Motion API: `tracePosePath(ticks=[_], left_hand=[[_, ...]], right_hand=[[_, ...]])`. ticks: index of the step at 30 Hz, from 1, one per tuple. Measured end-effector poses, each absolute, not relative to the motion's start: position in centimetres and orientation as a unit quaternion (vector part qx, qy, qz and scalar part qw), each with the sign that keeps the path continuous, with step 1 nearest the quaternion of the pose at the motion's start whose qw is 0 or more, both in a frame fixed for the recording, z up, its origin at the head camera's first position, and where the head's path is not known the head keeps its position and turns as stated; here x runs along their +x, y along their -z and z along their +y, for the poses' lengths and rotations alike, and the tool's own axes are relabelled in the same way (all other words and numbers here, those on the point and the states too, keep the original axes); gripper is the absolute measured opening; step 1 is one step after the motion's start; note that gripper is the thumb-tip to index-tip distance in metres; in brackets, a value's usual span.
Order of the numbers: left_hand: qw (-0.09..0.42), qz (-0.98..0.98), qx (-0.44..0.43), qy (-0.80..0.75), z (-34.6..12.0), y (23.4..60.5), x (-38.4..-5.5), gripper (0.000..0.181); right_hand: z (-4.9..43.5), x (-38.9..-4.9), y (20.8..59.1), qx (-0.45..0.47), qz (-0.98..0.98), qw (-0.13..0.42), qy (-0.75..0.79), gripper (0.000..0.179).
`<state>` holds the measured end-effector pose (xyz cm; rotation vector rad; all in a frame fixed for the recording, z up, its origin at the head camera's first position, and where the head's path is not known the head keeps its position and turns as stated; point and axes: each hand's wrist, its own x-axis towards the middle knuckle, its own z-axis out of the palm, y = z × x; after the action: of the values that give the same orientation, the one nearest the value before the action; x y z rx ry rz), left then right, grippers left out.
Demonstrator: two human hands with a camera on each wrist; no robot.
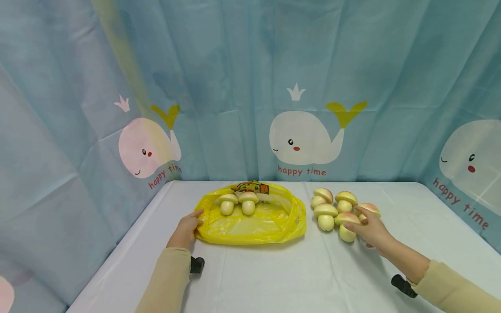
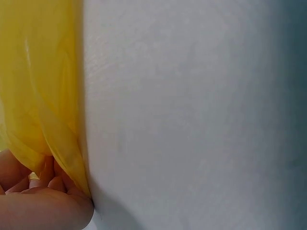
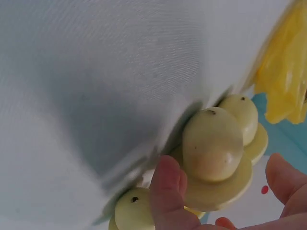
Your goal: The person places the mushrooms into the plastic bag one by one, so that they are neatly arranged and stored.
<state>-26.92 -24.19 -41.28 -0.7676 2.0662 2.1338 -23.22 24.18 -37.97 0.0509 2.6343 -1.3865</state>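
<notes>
Left grip (image 1: 185, 230) holds the bag (image 1: 250, 238), partly hidden under its folds, while the right grip (image 1: 372, 230), spread wide, partly covers one mushroom (image 1: 373, 208) toward the far edge of the table (image 1: 274, 278).

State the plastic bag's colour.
The plastic bag is yellow, with a dark-and-orange print on its far side; the head view shows it best.

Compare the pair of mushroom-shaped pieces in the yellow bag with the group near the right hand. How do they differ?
Number: the pair has two pieces; the group shows five.
Place: the pair sits inside the yellow bag; the group is on the white table.
Hands: the right hand is at the group; neither hand is at the pair.
Shared: pale, rounded stems under wider caps.
</notes>
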Motion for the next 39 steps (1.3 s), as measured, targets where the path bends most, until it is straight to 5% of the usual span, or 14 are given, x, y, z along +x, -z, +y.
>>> tracePosePath(ticks=[39], left_hand=[[0.036,0.667,-0.232,-0.707,-24.2,41.1,-26.9,0.056]], right_hand=[[24.2,-23.8,38.0,0.022,0.880,0.099,0.463,0.088]])
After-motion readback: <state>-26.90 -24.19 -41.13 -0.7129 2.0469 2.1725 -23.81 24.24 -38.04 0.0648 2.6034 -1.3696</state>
